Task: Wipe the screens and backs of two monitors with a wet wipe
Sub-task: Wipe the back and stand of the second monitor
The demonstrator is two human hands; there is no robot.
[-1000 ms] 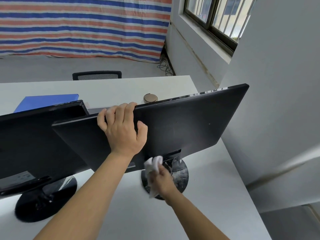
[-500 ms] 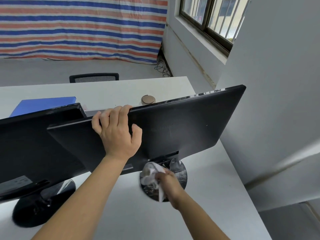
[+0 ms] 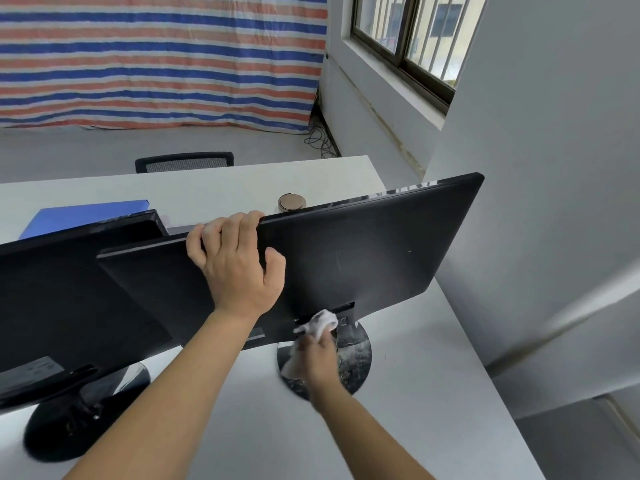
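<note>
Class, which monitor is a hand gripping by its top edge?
The right monitor: the left hand grips its top edge; the left monitor has no hand on it.

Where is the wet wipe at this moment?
In the head view the wet wipe is low, right of centre, gripped by the right hand at the bottom edge of the back of the right monitor, just above its round base.

Right monitor (image 3: 363, 258): back matt black plastic, smooth, faintly smeared. Its round base (image 3: 353, 355): glossy, mottled. Wipe (image 3: 320, 322) above that base: white, crumpled cloth-like. Desk (image 3: 433, 393): matt, smooth grey-white.
</note>
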